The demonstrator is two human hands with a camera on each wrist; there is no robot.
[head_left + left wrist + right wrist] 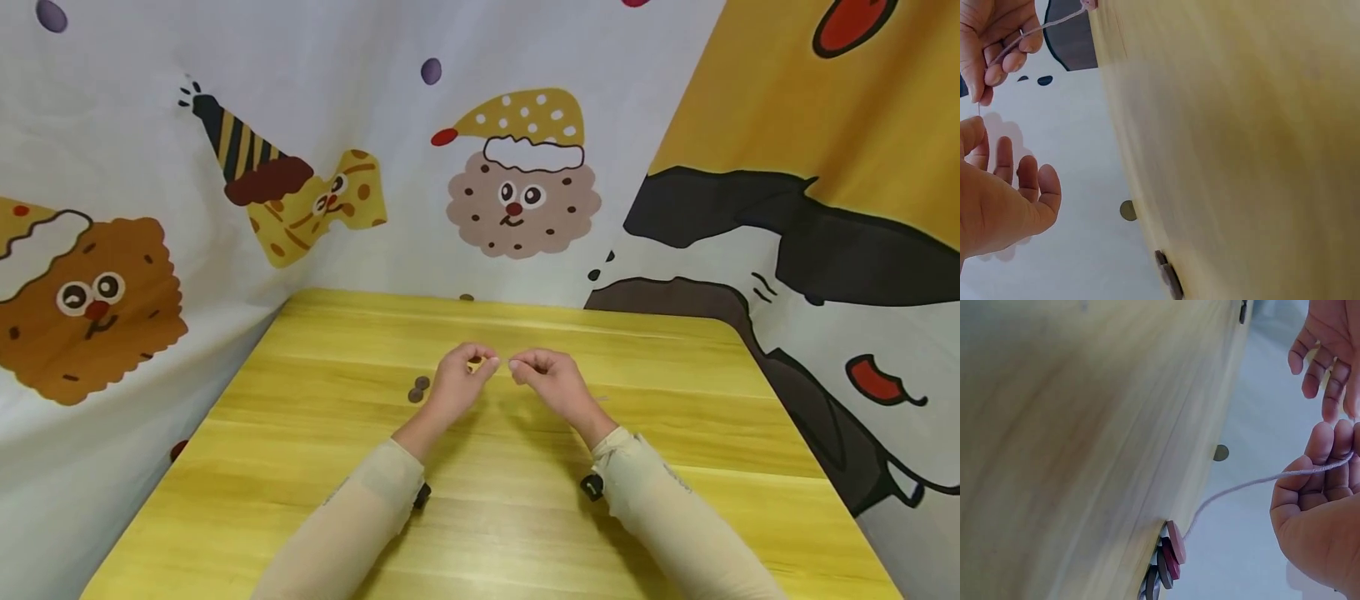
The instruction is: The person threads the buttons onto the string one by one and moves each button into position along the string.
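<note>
In the head view my left hand point(457, 382) and right hand point(557, 382) face each other above the table, fingertips a short gap apart. The right hand pinches a pale mauve length of yarn point(1254, 482), which crosses its curled fingers and runs down to the discs at the table. A thin strand point(979, 109) spans the gap between the hands; the left thumb and forefinger pinch its other end. The left hand's other fingers are spread apart in the left wrist view. Several round discs point(1175, 542), pink, dark red and dark brown, lie close together by the yarn's lower end.
Two dark brown discs point(416, 395) lie on the wooden table point(315, 467) left of my left hand. A patterned cloth point(360, 83) with cartoon biscuits hangs behind and along both sides of the table, close to its edges.
</note>
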